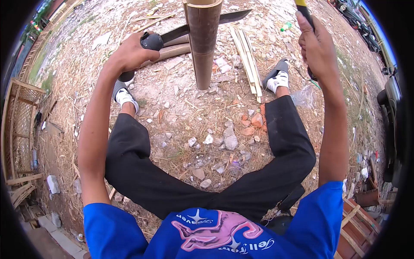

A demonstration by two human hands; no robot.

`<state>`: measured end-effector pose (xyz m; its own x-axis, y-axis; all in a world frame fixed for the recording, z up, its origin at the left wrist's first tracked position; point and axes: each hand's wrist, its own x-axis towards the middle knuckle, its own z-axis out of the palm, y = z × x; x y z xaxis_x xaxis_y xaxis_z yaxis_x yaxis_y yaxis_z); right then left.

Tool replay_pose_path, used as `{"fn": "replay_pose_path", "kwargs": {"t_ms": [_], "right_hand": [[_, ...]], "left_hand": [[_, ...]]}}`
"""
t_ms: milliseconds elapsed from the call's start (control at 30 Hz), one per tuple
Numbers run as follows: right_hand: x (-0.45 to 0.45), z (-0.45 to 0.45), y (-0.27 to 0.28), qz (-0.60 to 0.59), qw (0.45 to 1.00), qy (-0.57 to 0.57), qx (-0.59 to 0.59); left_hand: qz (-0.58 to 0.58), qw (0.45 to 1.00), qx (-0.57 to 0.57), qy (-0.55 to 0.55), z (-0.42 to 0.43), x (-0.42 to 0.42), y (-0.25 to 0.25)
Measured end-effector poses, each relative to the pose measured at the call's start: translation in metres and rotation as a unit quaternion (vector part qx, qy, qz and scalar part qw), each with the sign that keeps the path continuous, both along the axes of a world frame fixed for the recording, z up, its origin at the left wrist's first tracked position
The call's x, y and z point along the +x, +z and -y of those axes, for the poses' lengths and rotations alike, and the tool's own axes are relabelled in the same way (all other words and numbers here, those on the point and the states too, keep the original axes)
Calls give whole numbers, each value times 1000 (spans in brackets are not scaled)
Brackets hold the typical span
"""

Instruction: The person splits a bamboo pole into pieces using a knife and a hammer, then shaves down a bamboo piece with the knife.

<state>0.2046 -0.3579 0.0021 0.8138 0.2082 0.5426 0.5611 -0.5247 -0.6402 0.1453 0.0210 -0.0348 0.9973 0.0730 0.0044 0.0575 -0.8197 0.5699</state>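
Observation:
My left hand (133, 52) is wrapped round the black handle of a machete (176, 33). Its blade points right and shows on both sides of an upright bamboo pole (203, 43); whether it sits in a split or passes behind, I cannot tell. The pole stands on the ground between my feet, its hollow top at the upper edge of view. On the right, my right hand (319, 51) is raised and closed round the black and yellow handle of a tool (303, 11). The tool's head is out of view.
Pale split bamboo strips (246, 60) lie right of the pole, and bamboo lengths (174, 51) lie behind it. Stones (230, 140) and brick pieces (257, 121) litter the ground between my legs. A lattice wooden frame (19, 129) stands at far left, and vehicles (390, 112) at far right.

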Motion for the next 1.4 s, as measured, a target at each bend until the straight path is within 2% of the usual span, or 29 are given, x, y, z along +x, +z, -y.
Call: {"fn": "replay_pose_path", "kwargs": {"t_ms": [33, 167, 200, 233, 267, 300, 367, 400, 467, 533, 633, 733, 767, 833, 900, 967, 1033, 1100, 1200, 1233, 1267, 1300, 1333, 1367, 1400], "right_hand": [[-6, 2, 25, -68, 994, 18, 86], [0, 16, 35, 35, 963, 116, 241], [-5, -9, -5, -3, 972, 56, 229], [-8, -18, -42, -63, 996, -56, -23], [-5, -6, -100, -66, 973, -61, -212], [-24, -1, -97, -229, 942, -52, -240], [-34, 16, -131, -220, 940, -24, -259], [-42, 26, -136, -223, 948, -41, -223], [-26, 28, -130, -186, 970, -67, -143], [-18, 18, -87, -119, 988, -72, -64], [2, 8, -49, -99, 991, -82, -30], [13, -5, -70, 21, 992, -88, -88], [14, -3, -83, -18, 981, -109, -161], [17, -2, -85, -37, 979, -92, -175], [17, 2, -50, -51, 983, -105, -142], [10, 5, 1, 8, 996, -78, -36], [-8, 4, 50, 12, 994, -18, 109], [-5, 15, 64, 61, 954, 157, 247], [2, -12, -42, 223, 968, -64, 92], [10, -8, -81, 125, 983, -117, -70], [15, 9, -112, -24, 973, -109, -203], [10, 21, -127, -100, 961, -106, -236], [6, 28, -141, -107, 959, -101, -241], [6, 33, -147, -67, 965, -97, -233], [5, 34, -142, -20, 974, -91, -204]], "left_hand": [[2, 1000, 5, 7, 3, -2, 0], [6, 1000, 13, 5, 3, -4, 2], [0, 1000, 12, 5, 0, -2, 0], [-9, 1000, 10, 5, -1, -3, -2], [-17, 1000, 21, 3, -3, -2, 1], [-34, 998, 44, 33, 1, 2, -3], [48, 998, 34, 36, -6, 14, -47], [-32, 999, 5, 28, 5, 5, -22], [-20, 1000, -1, 25, 2, 10, -17], [-21, 999, -24, 29, 9, 5, -17], [-30, 999, -7, 17, 11, 6, -15], [-26, 999, -3, 27, 15, 9, -17], [-27, 999, -1, 33, 15, 9, -17], [-26, 999, 5, 30, 16, 9, -15], [-21, 999, 7, 24, 16, 11, -14], [-21, 1000, 5, 14, 15, 10, -19], [-14, 1000, -5, 17, 15, 8, -22], [-11, 1000, -10, 3, 9, 14, -26], [-7, 1000, -7, 6, 15, 7, -23], [3, 1000, 0, 8, 18, 6, -16], [1, 998, -44, 41, 26, 6, -9], [1, 999, -21, 37, 20, 16, -6], [-11, 999, -1, 40, 8, 19, -12], [-29, 999, 21, 34, 5, 23, -20], [8, 999, 26, 17, 8, 19, -17]]}}
